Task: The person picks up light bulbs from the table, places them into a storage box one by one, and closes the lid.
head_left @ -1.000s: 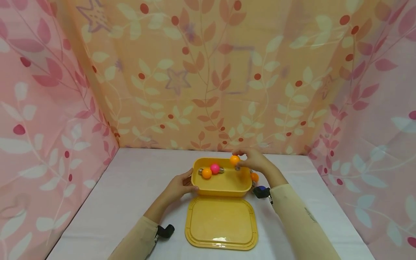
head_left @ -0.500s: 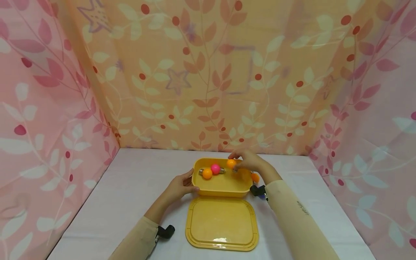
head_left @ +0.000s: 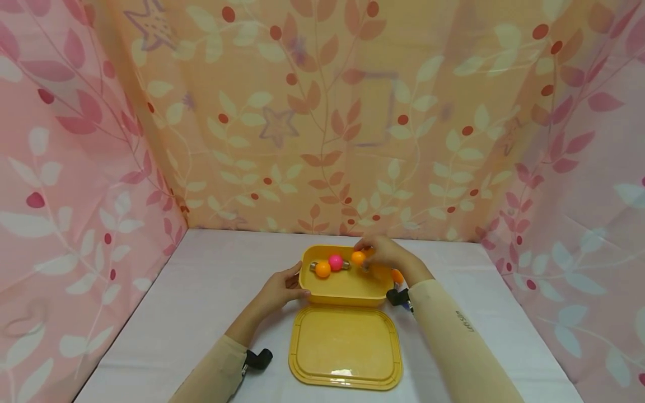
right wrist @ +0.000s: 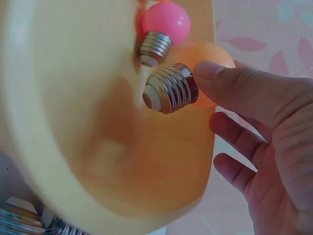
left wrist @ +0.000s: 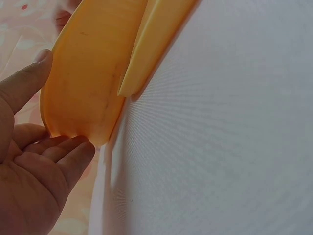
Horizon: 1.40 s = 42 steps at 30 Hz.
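Note:
A yellow plastic box (head_left: 347,287) stands uncovered on the white table. My left hand (head_left: 276,289) grips its left end, thumb at the front side and fingertips against the end wall (left wrist: 83,98). Over the right part of the box, my right hand (head_left: 387,253) pinches an orange light bulb (head_left: 358,258) by its globe. Its metal screw base (right wrist: 171,90) points into the box in the right wrist view. A pink bulb (head_left: 335,262) and another orange bulb (head_left: 323,269) lie side by side inside, towards the left.
The yellow lid (head_left: 345,347) lies flat in front of the box. Outside the right end sits an orange bulb (head_left: 397,276), partly hidden by the right wrist. Metal bulb bases (right wrist: 22,220) show there too. Patterned cloth walls (head_left: 322,112) enclose the table.
My right hand has lowered the orange bulb and brought it slightly left, deeper over the box. My left hand keeps its place on the box.

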Tool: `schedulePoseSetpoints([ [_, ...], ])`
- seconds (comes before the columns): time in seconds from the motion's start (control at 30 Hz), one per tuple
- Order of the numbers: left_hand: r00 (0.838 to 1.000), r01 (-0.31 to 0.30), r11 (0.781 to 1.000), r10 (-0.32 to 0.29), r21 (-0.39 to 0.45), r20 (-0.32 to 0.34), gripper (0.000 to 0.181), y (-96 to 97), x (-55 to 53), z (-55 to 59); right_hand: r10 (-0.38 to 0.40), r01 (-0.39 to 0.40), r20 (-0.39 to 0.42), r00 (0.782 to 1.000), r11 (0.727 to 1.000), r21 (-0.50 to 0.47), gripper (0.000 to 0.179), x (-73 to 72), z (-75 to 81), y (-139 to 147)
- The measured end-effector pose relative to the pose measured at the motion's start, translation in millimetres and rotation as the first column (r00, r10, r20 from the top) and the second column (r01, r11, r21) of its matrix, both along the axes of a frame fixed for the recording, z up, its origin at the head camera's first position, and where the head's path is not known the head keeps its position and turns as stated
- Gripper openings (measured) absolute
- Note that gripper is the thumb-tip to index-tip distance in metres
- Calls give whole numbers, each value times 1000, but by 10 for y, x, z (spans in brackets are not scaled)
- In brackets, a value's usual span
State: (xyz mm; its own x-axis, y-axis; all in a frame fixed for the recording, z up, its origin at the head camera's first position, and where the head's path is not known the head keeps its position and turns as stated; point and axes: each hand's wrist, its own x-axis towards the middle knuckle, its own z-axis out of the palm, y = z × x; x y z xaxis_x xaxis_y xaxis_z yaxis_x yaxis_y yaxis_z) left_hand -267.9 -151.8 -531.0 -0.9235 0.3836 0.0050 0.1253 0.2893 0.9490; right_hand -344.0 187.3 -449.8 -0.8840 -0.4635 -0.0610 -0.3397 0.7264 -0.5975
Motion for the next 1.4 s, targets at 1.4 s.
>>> schedulePoseSetpoints([
  [1.4, 1000, -13, 1000, 13, 9, 18, 91, 2, -1, 16, -21, 28, -173, 985, 999, 39, 37, 194, -75, 12],
])
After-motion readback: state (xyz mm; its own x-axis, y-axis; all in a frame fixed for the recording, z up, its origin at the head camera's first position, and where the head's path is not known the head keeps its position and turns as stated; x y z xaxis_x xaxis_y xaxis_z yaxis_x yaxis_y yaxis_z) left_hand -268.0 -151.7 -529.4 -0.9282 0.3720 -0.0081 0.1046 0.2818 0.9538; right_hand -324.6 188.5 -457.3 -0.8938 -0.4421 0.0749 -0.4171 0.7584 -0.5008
